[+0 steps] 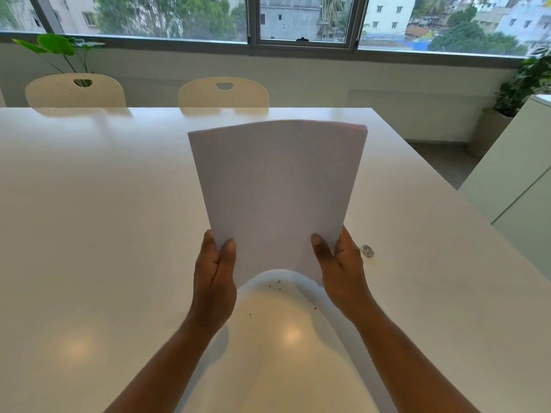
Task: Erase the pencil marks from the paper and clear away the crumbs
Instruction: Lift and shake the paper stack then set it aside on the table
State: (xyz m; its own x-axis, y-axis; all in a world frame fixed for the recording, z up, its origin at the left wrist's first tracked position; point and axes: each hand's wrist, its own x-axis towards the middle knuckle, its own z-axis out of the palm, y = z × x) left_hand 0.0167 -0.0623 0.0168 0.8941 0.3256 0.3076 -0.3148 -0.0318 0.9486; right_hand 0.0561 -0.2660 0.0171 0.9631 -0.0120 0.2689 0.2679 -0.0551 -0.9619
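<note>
The paper (277, 189) is pinched at its lower side edges, thumbs in front, by the left hand (213, 269) and the right hand (340, 263), and is held steeply above the table (104, 204) with its bottom edge bowed. A few dark crumbs (275, 285) are seen on the table just below that edge. The sheet is probably best kept steep and shaken lightly, so that any remaining crumbs are dropped in one spot for sweeping.

Lifted paper (277, 186) stands over the table's (89, 204) middle, blocking the straight reach; dark crumbs (274, 286) lie beneath it. Left half gives open passage. Near the right edge, one small grey object (368, 251); chairs (223, 92) line the far edge.
</note>
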